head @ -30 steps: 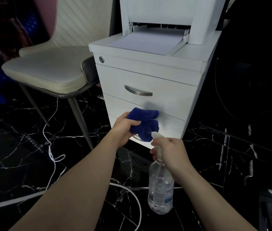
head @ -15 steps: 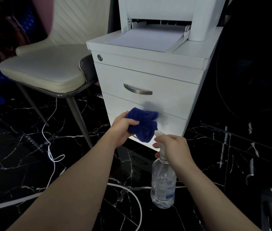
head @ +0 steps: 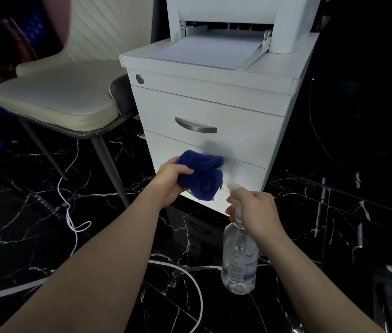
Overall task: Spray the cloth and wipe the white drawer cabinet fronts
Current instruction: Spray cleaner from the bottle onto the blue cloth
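A white drawer cabinet (head: 214, 106) stands ahead, with a metal handle (head: 195, 126) on its top drawer and a round lock (head: 139, 78) above. My left hand (head: 170, 181) grips a bunched blue cloth (head: 202, 175) in front of the lower drawers. My right hand (head: 253, 211) holds the trigger head of a clear spray bottle (head: 239, 260), its white nozzle aimed at the cloth from just to the right. The cloth hides part of the lower drawer fronts.
A white printer (head: 235, 22) with paper in its tray sits on the cabinet top. A cream padded chair (head: 55, 97) stands close on the left. White cables (head: 74, 219) trail over the black marble floor (head: 21, 212). Dark furniture fills the right side.
The spray bottle and my right hand have drifted slightly right and down. The cloth stays bunched in my left hand at the lower drawers.
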`<state>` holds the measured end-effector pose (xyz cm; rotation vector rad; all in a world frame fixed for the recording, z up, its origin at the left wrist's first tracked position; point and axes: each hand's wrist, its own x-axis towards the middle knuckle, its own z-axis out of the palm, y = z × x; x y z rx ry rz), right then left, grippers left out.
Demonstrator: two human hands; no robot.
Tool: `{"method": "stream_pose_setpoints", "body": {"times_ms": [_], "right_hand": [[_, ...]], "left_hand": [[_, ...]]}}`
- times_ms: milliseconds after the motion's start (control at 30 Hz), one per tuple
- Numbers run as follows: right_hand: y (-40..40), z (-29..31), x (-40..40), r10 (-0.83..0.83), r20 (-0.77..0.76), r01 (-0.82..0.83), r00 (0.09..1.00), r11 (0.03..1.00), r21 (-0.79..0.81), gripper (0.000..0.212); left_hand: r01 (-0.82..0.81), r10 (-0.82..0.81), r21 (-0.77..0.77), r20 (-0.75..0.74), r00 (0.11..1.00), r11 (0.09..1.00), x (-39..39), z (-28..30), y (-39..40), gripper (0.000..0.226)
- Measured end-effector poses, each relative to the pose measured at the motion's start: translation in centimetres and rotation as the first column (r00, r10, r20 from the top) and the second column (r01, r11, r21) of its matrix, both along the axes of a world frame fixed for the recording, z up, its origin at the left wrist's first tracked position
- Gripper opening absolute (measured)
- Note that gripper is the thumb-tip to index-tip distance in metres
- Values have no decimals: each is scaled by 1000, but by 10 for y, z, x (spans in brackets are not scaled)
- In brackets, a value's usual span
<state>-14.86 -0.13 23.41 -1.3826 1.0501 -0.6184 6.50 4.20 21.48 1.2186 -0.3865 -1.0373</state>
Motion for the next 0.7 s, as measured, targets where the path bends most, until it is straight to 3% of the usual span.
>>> {"method": "stream_pose_setpoints", "body": {"times_ms": [133,367,533,700], "right_hand": [[-1,-3,-1,5,-12,-6,1000,1000,-31,43],[-4,-16,-8,130,-9,-130,992,990,-59,25],[-9,-64,-28,-3,11,3,1000,999,-35,33],[9,-138,-47,-6,-107,-3,994,997,-79,15]], "left_hand": [[0,0,-8,-2,1000,1000,0,2,0,40],[9,-9,2,-27,1000,1000,-5,3,2,46],[-29,27,-10,-120,992,1000,-14,4,6,44],[-99,76,-92,-219,973,991,-16,0,8,53]]}}
